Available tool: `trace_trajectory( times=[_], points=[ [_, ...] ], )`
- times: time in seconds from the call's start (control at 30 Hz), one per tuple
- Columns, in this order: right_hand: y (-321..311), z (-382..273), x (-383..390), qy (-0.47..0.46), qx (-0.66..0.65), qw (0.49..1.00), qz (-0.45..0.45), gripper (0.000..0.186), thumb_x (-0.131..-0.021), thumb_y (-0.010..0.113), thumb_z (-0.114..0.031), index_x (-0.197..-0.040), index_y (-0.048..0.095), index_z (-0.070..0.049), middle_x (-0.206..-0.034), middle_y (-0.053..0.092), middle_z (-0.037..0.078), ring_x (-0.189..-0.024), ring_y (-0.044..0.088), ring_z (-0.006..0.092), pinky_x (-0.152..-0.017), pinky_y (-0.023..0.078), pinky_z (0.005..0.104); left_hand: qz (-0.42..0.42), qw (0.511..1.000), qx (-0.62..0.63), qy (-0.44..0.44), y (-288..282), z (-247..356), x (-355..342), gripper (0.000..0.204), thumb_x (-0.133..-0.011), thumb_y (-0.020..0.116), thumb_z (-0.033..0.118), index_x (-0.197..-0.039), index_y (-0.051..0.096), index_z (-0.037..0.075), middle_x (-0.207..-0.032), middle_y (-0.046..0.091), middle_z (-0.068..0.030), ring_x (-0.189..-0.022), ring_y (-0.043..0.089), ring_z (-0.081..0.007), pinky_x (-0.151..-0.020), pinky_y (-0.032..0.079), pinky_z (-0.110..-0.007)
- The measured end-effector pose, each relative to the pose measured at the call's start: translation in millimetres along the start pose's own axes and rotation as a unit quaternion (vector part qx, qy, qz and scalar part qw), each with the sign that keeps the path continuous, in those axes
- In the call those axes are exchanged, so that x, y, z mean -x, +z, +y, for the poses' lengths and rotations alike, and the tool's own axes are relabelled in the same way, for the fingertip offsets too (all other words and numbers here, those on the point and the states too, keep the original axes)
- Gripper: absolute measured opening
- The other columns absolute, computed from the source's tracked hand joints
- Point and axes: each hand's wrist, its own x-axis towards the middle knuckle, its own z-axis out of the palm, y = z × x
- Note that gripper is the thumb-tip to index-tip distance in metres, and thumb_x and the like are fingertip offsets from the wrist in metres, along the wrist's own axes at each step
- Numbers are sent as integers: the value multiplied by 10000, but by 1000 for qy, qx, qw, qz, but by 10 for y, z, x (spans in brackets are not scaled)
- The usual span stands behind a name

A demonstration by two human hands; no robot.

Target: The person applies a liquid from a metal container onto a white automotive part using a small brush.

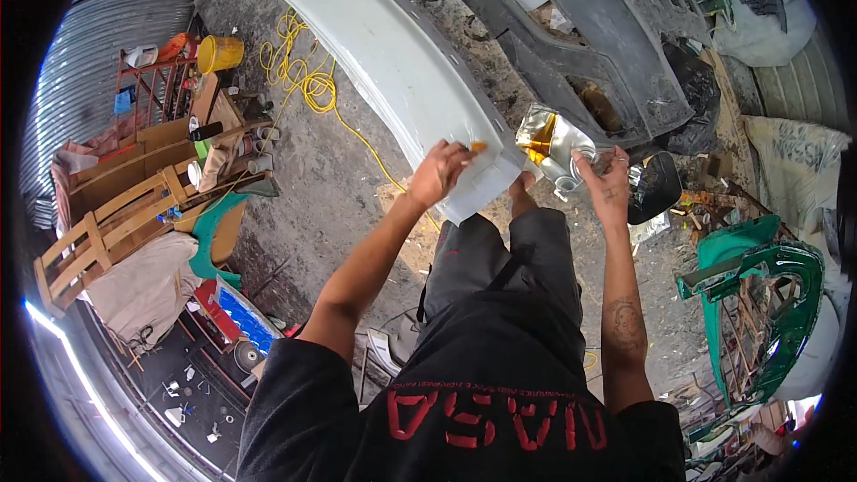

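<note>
A long pale grey car bumper runs from the far left down to just in front of my legs. Over its near end is my left hand, closed, with a small flat orange piece at its fingertips; blur hides the piece's exact kind. To the right of that end, my right hand grips a shiny silver metal container by its near right edge. Amber-brown colour and a round, lid-like part show on the container's surface. The bumper's underside and whatever supports it are hidden.
Dark bumpers lie at the far right, near a black plastic bag. A yellow cable is coiled on the stained floor. Wooden frames and a yellow bucket stand left; a green car part is at right.
</note>
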Motion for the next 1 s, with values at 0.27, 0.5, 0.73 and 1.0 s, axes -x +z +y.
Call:
trace_trajectory(
  times=[0.27, 0.5, 0.73, 1.0],
  points=[
    [26, -77, 33, 12, -35, 999, -10, 705, -753, 832, -390, -1179, 507, 68, -1065, 653, 178, -973, 639, 256, -869, 486, 345, 124, 954, 135, -239, -204, -384, 83, 172, -966, 533, 62, -1022, 686, 6, -993, 687, -122, -902, 658, -230, -802, 508, -339],
    [9, -49, -33, -23, -9, 1000, -18, 656, -763, 832, -366, -1153, 526, 65, -1047, 655, 167, -961, 640, 245, -854, 490, 348, 8, 997, 5, -75, -209, 53, 410, 149, -930, 575, 57, -1026, 680, 13, -1017, 666, -132, -920, 610, -332, -829, 487, -404],
    [96, -206, 3, -18, -78, 996, -26, 667, -754, 833, -385, -1141, 531, 66, -1038, 650, 174, -955, 641, 265, -852, 487, 356, 40, 986, 92, -132, -360, -531, 93, 145, -954, 565, 59, -998, 697, 19, -962, 699, -118, -830, 673, -228, -711, 519, -335],
    [163, -322, 173, 13, 5, 1000, 9, 682, -753, 833, -381, -1149, 518, 75, -1042, 650, 177, -949, 639, 264, -850, 488, 350, 108, 987, -10, -120, -247, -551, 63, 227, -845, 602, -37, -1008, 713, 77, -959, 670, -127, -853, 620, -321, -774, 500, -415]
  ],
)
